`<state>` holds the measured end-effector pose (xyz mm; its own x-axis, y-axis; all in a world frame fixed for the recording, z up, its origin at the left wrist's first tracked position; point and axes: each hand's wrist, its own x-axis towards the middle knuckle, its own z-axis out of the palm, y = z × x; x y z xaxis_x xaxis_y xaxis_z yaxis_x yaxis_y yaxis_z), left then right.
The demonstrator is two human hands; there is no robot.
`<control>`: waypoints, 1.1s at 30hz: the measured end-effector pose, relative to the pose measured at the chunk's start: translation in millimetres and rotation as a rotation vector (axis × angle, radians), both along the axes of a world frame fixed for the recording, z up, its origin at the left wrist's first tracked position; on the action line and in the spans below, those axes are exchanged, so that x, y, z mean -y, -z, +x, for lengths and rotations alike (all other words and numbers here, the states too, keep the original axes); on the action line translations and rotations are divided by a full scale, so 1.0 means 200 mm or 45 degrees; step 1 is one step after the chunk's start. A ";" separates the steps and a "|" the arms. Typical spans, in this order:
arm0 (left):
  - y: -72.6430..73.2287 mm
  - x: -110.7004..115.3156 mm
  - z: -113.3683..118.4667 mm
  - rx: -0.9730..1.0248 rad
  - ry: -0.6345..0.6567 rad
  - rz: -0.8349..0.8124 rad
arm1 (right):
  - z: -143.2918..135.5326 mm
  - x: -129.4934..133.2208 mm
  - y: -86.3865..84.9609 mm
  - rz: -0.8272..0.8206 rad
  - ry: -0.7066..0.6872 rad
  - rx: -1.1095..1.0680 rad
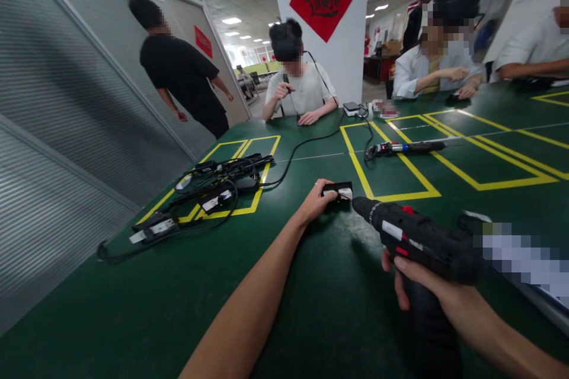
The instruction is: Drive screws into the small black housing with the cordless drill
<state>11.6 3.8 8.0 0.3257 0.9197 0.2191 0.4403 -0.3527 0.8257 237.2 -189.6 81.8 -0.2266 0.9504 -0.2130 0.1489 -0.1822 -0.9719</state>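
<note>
My right hand (427,281) is wrapped round the grip of a black cordless drill (413,237) with red details. The drill points left, its chuck close to a small black box-like part (344,188) with a white label. Around the left end of that part, my left hand (317,201) closes and holds it against the green table (293,284). Whether the drill's bit touches the part I cannot tell.
On the left lies a tangle of black cables and adapters (222,189) over yellow tape outlines. A slim tool with a cord (404,148) lies at the back right. Across the table sits a person (297,83); another person (182,71) stands left.
</note>
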 end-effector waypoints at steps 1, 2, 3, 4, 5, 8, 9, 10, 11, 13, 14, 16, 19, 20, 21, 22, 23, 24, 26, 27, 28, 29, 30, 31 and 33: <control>0.00 0.00 0.00 0.003 0.001 0.001 | 0.00 0.00 0.00 0.000 0.000 -0.003; -0.01 0.00 0.00 0.008 0.005 0.001 | 0.00 0.00 0.01 0.001 -0.001 -0.010; -0.01 0.01 0.00 0.017 0.010 0.005 | 0.00 0.00 0.01 0.000 0.000 -0.018; -0.01 0.01 0.00 0.030 0.020 0.014 | 0.00 -0.01 0.01 -0.003 0.000 -0.028; -0.02 0.01 0.01 0.044 0.039 0.026 | 0.00 -0.01 0.01 -0.007 0.000 -0.037; -0.04 0.02 0.00 0.072 0.129 0.074 | -0.01 -0.01 0.02 -0.011 0.008 -0.066; -0.04 0.02 0.00 0.069 0.153 0.082 | -0.01 -0.01 0.02 -0.017 0.014 -0.080; -0.04 0.01 0.00 0.063 0.168 0.083 | -0.01 -0.01 0.02 -0.024 0.020 -0.098; -0.04 0.01 0.00 0.058 0.171 0.079 | -0.01 0.00 0.02 -0.029 0.027 -0.114; -0.03 0.00 0.00 0.052 0.165 0.073 | -0.02 0.00 0.02 -0.030 0.041 -0.128; -0.03 0.00 0.00 0.052 0.162 0.074 | -0.02 0.01 0.02 -0.023 0.052 -0.124; -0.02 -0.01 0.00 0.057 0.162 0.086 | -0.02 0.02 0.01 -0.009 0.066 -0.114; -0.01 -0.01 -0.01 0.059 0.152 0.110 | -0.02 0.03 0.01 -0.005 0.049 -0.114; 0.00 -0.01 -0.01 0.057 0.145 0.117 | -0.02 0.03 0.01 -0.006 0.036 -0.109; 0.00 -0.02 -0.01 0.054 0.137 0.123 | -0.02 0.03 0.01 -0.005 0.028 -0.102; 0.00 -0.02 -0.01 0.050 0.129 0.128 | -0.02 0.03 0.01 -0.002 0.024 -0.097; -0.01 -0.02 -0.01 0.046 0.121 0.131 | -0.02 0.03 0.01 -0.005 0.020 -0.095; -0.01 -0.01 -0.01 0.041 0.115 0.132 | -0.02 0.03 0.01 -0.014 0.016 -0.094; -0.02 -0.01 -0.01 0.031 0.106 0.132 | -0.02 0.04 0.02 -0.035 0.011 -0.091; -0.02 -0.01 -0.01 0.029 0.103 0.131 | -0.02 0.04 0.02 -0.047 0.007 -0.083; -0.02 -0.01 0.00 0.027 0.100 0.128 | -0.02 0.04 0.02 -0.062 0.003 -0.069; -0.02 0.00 0.00 0.028 0.098 0.127 | -0.02 0.05 0.02 -0.070 0.001 -0.053; -0.03 0.00 0.00 0.031 0.097 0.127 | -0.02 0.05 0.02 -0.072 -0.004 -0.040; -0.03 0.00 0.00 0.036 0.097 0.128 | -0.02 0.05 0.02 -0.071 -0.009 -0.029; -0.03 0.00 0.00 0.046 0.104 0.133 | -0.02 0.05 0.01 -0.071 -0.013 -0.018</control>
<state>11.1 4.0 13.5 0.3890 0.8620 0.3251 0.3772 -0.4710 0.7974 232.5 -199.4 79.4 -0.2395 0.9348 -0.2623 0.1377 -0.2347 -0.9623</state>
